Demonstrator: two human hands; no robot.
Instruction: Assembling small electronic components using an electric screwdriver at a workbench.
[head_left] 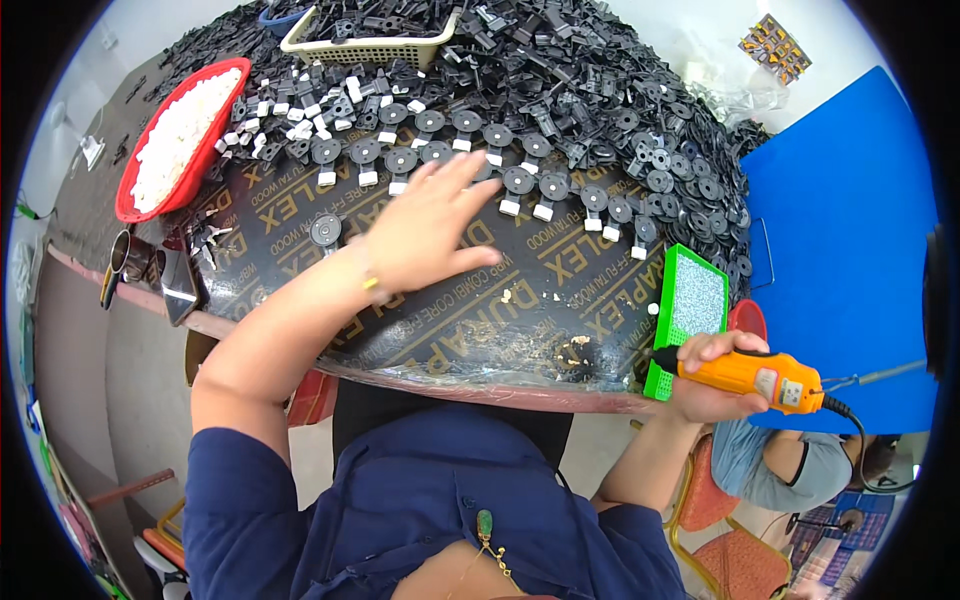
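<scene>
My left hand (428, 228) is over the dark printed board (480, 315), its fingers spread and nothing seen in it. Its fingertips come close to rows of black round-headed plastic parts (401, 161) with white blocks at their lower ends, and hide some of them. One more such part (325, 230) lies by my left wrist. On the right, my right hand (698, 398) is wrapped round an orange electric screwdriver (735, 374), its black tip pointing left. Beneath that tip is a green tray (657, 384) of small silvery pieces (698, 295), likely screws.
Loose black parts (560, 70) are heaped along the far side, around a beige basket (432, 48). A red basket (243, 72) of white pieces stands left, near a phone (180, 284) and metal cup (130, 255). A blue panel (840, 220) and another person (765, 465) are right.
</scene>
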